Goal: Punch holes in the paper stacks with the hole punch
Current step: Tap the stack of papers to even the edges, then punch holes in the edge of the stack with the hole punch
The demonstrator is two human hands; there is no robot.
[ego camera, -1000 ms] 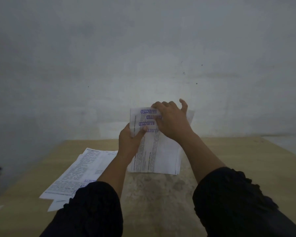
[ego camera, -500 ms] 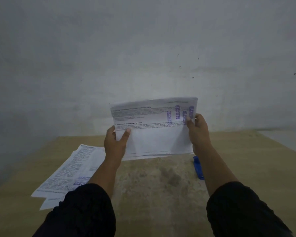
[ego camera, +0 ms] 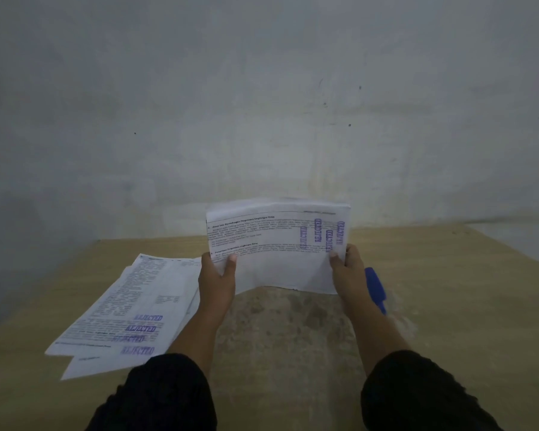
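Both hands raise paper stack (ego camera: 277, 256) above desk (ego camera: 448, 290); left hand (ego camera: 217, 279) pinches left edge, right hand (ego camera: 347, 270) pinches right edge. Blue hole punch (ego camera: 375, 287) on desk beside right wrist. Second stack (ego camera: 128, 312) lies flat at left.

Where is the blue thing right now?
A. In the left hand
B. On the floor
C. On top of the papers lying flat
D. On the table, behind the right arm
D. The blue hole punch lies on the table just past the right hand, which, with the left hand, holds the paper stack up.
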